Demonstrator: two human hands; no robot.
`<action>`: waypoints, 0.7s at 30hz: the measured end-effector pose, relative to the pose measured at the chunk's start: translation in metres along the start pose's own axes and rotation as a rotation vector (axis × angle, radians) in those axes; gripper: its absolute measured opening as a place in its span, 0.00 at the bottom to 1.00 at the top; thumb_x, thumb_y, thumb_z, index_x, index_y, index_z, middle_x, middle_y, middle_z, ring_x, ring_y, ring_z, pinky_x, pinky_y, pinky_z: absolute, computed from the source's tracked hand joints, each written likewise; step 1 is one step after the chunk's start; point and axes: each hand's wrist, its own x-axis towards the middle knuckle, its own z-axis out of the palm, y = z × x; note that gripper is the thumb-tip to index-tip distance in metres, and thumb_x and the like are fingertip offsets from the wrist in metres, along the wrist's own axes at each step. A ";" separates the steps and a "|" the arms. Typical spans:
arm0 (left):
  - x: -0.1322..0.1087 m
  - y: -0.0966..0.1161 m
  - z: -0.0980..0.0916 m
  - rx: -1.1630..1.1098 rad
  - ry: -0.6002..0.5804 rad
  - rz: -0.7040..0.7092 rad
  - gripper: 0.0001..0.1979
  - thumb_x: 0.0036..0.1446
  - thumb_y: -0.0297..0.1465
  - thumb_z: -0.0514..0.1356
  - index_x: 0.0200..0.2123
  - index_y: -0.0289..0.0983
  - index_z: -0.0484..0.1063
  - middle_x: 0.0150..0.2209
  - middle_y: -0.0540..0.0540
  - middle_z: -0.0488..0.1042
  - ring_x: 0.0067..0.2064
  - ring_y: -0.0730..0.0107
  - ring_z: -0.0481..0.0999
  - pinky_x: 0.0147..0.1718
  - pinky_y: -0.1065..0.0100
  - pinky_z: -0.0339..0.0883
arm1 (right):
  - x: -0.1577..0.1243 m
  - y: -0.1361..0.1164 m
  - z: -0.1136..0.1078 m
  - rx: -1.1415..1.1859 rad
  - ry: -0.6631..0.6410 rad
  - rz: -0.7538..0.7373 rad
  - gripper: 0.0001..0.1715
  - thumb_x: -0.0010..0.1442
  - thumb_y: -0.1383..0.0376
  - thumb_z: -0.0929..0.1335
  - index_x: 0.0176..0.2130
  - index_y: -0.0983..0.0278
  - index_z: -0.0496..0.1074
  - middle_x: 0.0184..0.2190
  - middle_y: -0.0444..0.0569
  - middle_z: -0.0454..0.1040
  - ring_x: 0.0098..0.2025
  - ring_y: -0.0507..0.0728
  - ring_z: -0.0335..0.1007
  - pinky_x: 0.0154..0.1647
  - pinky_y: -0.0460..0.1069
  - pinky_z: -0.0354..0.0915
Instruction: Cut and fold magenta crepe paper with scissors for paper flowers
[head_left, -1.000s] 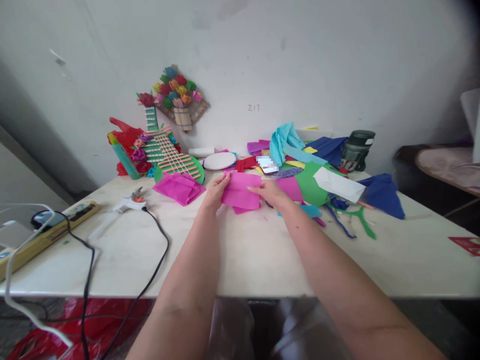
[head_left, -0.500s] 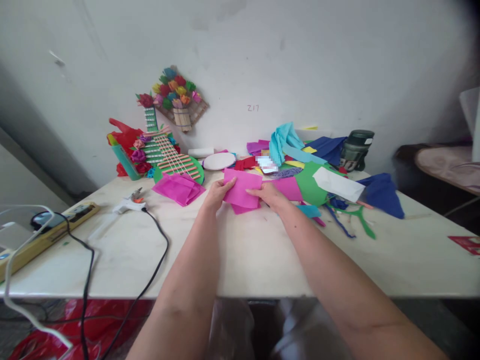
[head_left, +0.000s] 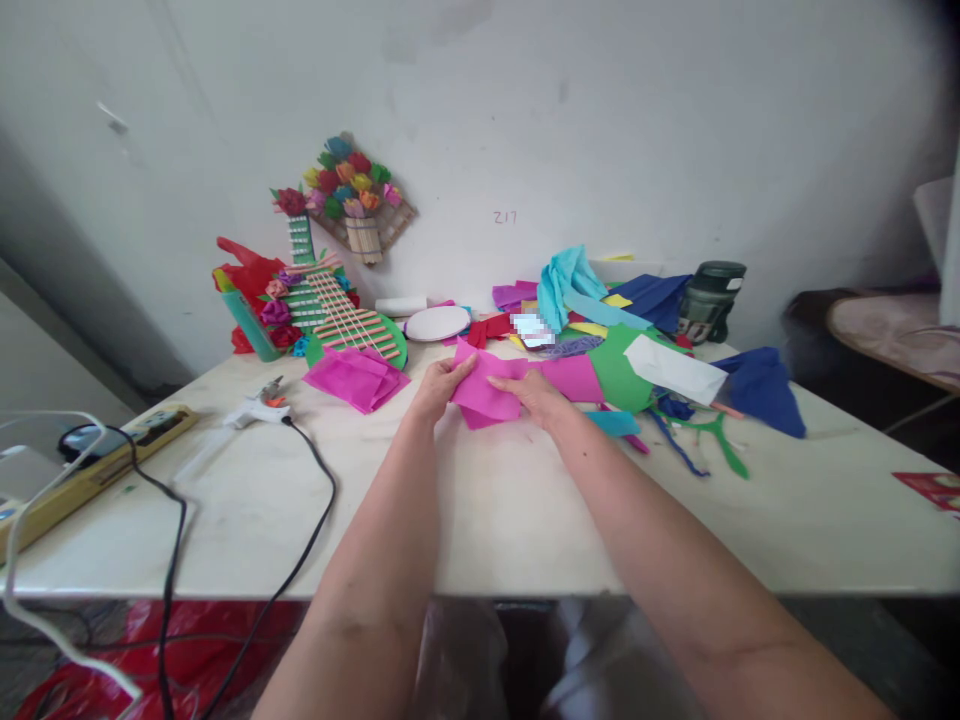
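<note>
Both my hands hold one pink paper sheet (head_left: 484, 392) low over the white table (head_left: 495, 500), near its far middle. My left hand (head_left: 441, 388) pinches the sheet's left edge with thumb and fingers. My right hand (head_left: 534, 395) is closed on its right side, fingers lying over the paper. A second pile of pink paper (head_left: 354, 376) lies on the table just left of my left hand. More pink paper (head_left: 576, 377) lies to the right of my right hand.
A heap of coloured paper scraps (head_left: 622, 340) fills the far right. A glue gun (head_left: 255, 408) with a black cord (head_left: 315, 500) lies at left, beside a power strip (head_left: 97, 470). Paper flower crafts (head_left: 337, 260) lean on the wall. A dark jar (head_left: 709, 300) stands behind the scraps.
The pink sheet has been lowered and pulled flatter toward the table. Both hands have dropped slightly with it and still hold its edges.
</note>
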 end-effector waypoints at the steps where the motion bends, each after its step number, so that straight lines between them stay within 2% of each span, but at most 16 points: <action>1: 0.001 0.000 -0.001 0.005 0.008 0.005 0.21 0.39 0.45 0.68 0.27 0.32 0.72 0.21 0.49 0.72 0.21 0.75 0.68 0.21 0.73 0.60 | 0.000 0.000 0.001 0.002 0.017 0.001 0.18 0.38 0.66 0.77 0.32 0.66 0.75 0.29 0.47 0.79 0.32 0.55 0.75 0.38 0.51 0.70; 5: 0.003 -0.002 -0.004 0.048 0.061 0.048 0.21 0.40 0.46 0.67 0.22 0.33 0.69 0.17 0.52 0.66 0.18 0.79 0.63 0.17 0.75 0.53 | 0.000 -0.001 0.002 0.057 0.029 0.008 0.18 0.38 0.67 0.77 0.33 0.66 0.75 0.29 0.47 0.79 0.32 0.56 0.75 0.37 0.50 0.70; 8: 0.005 -0.002 -0.007 0.066 0.106 0.084 0.22 0.41 0.48 0.66 0.22 0.34 0.68 0.17 0.52 0.65 0.18 0.79 0.62 0.17 0.74 0.51 | 0.002 -0.001 0.001 0.090 0.062 -0.021 0.14 0.42 0.67 0.75 0.33 0.66 0.75 0.29 0.47 0.79 0.30 0.54 0.75 0.34 0.48 0.70; 11: 0.008 -0.003 -0.010 0.069 0.192 0.118 0.23 0.40 0.48 0.66 0.21 0.34 0.67 0.17 0.53 0.64 0.18 0.80 0.60 0.17 0.74 0.49 | 0.007 0.002 -0.001 0.081 0.100 -0.010 0.09 0.44 0.65 0.74 0.27 0.67 0.74 0.22 0.46 0.77 0.24 0.52 0.72 0.26 0.46 0.68; 14: 0.011 -0.006 -0.013 0.085 0.243 0.149 0.24 0.40 0.49 0.66 0.19 0.34 0.64 0.16 0.54 0.61 0.17 0.81 0.58 0.17 0.74 0.46 | 0.011 0.005 -0.003 0.072 0.133 -0.004 0.10 0.44 0.64 0.74 0.22 0.67 0.72 0.18 0.44 0.74 0.19 0.51 0.68 0.21 0.45 0.65; 21: 0.011 -0.010 -0.015 0.245 0.284 0.214 0.24 0.45 0.51 0.61 0.18 0.36 0.59 0.16 0.55 0.55 0.18 0.81 0.52 0.17 0.73 0.42 | 0.013 0.009 -0.005 0.102 0.156 -0.044 0.14 0.39 0.59 0.76 0.23 0.66 0.72 0.19 0.43 0.74 0.21 0.50 0.68 0.24 0.45 0.66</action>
